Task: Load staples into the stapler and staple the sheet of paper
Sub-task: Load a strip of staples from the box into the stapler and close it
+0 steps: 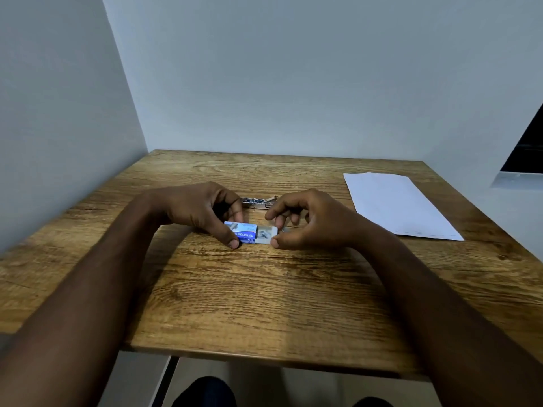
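Note:
A small blue staple box [246, 232] lies on the wooden table [264, 304] with its white inner tray [266, 234] slid partly out to the right, staples showing inside. My left hand [205, 211] pinches the blue sleeve between thumb and fingers. My right hand [305, 220] pinches the tray's right end. Behind the hands lies a metal stapler [256, 201], partly hidden by them. A white sheet of paper [396, 204] lies flat at the right of the table.
Grey walls close off the table's far and left sides. A dark window edge [526, 148] is at the far right. Bare wood lies between me and the box. My knees show below the table's front edge.

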